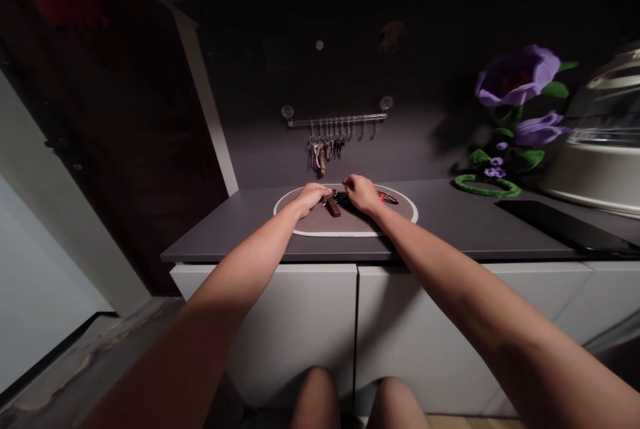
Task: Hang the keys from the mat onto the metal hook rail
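An oval mat (pixel 345 234) with a white rim lies on the dark counter. On it is a small pile of keys with a brown key fob (pixel 333 206). My left hand (pixel 313 196) rests at the left side of the pile, its fingertips at the keys beside the fob. My right hand (pixel 361 192) is over the right side of the pile with curled fingers; what it holds, if anything, is too small to make out. A dark braided strap (pixel 389 198) and a bit of red show right of my right hand.
A clear rail (pixel 337 120) with hooks and hanging keys (pixel 323 157) is on the wall behind. Purple flowers (pixel 520 79) with a green ring base, a dark flat panel (pixel 565 226) and a large cream appliance (pixel 595 172) stand right. White cabinets (pixel 295 322) are below.
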The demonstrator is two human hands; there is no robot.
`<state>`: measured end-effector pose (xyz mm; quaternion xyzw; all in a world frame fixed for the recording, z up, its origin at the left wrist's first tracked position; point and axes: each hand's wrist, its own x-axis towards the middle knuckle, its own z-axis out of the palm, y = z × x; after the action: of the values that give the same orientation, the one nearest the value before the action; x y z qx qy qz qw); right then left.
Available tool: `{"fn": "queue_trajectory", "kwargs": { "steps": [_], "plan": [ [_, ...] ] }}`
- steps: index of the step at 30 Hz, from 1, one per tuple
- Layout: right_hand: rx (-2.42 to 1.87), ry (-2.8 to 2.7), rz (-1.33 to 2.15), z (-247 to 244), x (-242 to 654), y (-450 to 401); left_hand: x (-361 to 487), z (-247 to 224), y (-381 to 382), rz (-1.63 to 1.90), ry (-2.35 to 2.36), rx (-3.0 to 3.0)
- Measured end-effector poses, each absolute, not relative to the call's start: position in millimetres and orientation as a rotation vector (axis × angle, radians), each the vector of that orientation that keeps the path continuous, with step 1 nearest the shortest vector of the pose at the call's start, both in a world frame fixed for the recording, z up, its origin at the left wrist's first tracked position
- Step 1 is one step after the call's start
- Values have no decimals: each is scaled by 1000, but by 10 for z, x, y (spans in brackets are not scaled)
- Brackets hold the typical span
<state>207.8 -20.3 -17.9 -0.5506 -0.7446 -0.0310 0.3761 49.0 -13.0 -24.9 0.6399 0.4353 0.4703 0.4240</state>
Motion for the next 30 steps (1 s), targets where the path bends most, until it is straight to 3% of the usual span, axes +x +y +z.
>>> {"fn": "queue_trajectory", "kwargs": {
  "steps": [17, 30],
  "plan": [
    [-1278, -1944, -93, -140, 2023, -290, 419, -129, -117, 1303, 594, 1100],
    [-964, -1983, -78, -101, 1969, -396, 450, -46, -193, 1309, 413, 1106]
  ]
}}
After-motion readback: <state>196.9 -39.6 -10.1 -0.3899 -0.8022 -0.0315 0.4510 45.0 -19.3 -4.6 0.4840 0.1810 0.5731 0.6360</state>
